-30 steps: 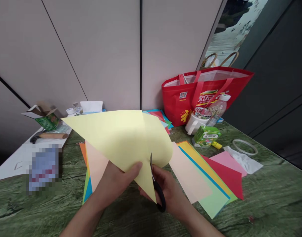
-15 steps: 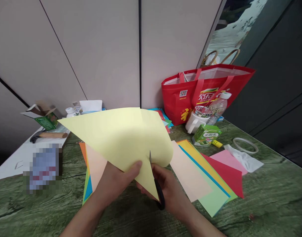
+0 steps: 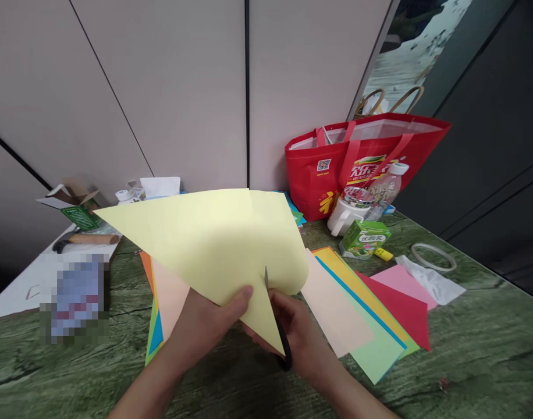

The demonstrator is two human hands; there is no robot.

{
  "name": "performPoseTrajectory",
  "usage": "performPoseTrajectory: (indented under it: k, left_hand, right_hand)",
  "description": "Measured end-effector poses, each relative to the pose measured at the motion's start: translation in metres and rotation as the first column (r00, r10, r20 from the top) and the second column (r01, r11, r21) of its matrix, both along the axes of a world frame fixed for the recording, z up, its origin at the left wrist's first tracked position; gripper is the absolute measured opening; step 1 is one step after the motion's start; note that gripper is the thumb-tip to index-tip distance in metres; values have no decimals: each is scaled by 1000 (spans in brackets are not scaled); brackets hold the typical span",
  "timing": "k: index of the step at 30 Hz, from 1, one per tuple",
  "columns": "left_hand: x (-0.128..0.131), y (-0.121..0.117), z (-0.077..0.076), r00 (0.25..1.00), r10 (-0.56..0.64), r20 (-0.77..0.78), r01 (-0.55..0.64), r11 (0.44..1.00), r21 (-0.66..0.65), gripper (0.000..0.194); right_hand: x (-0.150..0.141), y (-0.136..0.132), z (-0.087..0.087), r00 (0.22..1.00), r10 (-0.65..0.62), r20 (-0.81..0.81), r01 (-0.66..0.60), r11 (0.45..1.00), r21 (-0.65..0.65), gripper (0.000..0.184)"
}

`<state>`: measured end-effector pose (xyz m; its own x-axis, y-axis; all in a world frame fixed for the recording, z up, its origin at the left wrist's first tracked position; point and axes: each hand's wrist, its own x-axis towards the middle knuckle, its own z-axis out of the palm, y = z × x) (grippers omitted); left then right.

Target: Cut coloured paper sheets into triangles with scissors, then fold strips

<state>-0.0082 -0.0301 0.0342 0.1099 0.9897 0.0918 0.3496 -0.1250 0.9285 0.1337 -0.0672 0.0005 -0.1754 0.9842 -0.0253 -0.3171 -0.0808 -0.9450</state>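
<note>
A large sheet of pale yellow paper [image 3: 205,233] is held up above the table, its right part curling downward. My left hand [image 3: 214,317] pinches its lower edge, thumb on top and the fingers hidden underneath. In my right hand [image 3: 299,329] are black-handled scissors [image 3: 284,349], with a blade tip poking up through the paper near its lower middle. A slit runs from the blade down to the near edge, leaving a pointed flap between the hands. The right fingers are partly hidden by paper and handle.
Coloured sheets [image 3: 336,308] lie at right, others [image 3: 162,291] at left. Behind stand a red bag [image 3: 310,174], a white mug [image 3: 343,218], a plastic bottle [image 3: 388,186] and a green carton [image 3: 365,238]. A wooden-handled tool [image 3: 94,239] rests on a white board [image 3: 20,285].
The yellow paper's left corner has shifted left and its right part has flattened and spread a little. The scissor handles have moved slightly closer beneath the flap. Both hands stay nearly in place.
</note>
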Motion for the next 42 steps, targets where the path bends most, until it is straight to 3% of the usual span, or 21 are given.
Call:
performPoseTrajectory:
  k: [9,18,27,32,42]
  left_hand:
    - [2,-1,1,996,-53,68,57,997,-46,19]
    - [3,-2,3,992,-84,98,97,986,-137,22]
    - [6,-6,9,987,-97,130,118,979,-166,20]
    - [10,-9,14,971,-171,168,207,952,-227,20]
    - [8,-8,12,960,-188,207,238,937,-254,18]
  right_hand:
    - [-1,1,1,996,16,-90,-15,1000,11,20]
    - [-2,1,-5,991,11,-135,-9,1000,15,20]
    - [-3,-1,-4,993,-28,-117,33,998,45,20]
    - [-1,-3,-1,993,-12,-118,19,998,55,21]
    - [-2,-2,4,996,-23,-88,28,998,54,17]
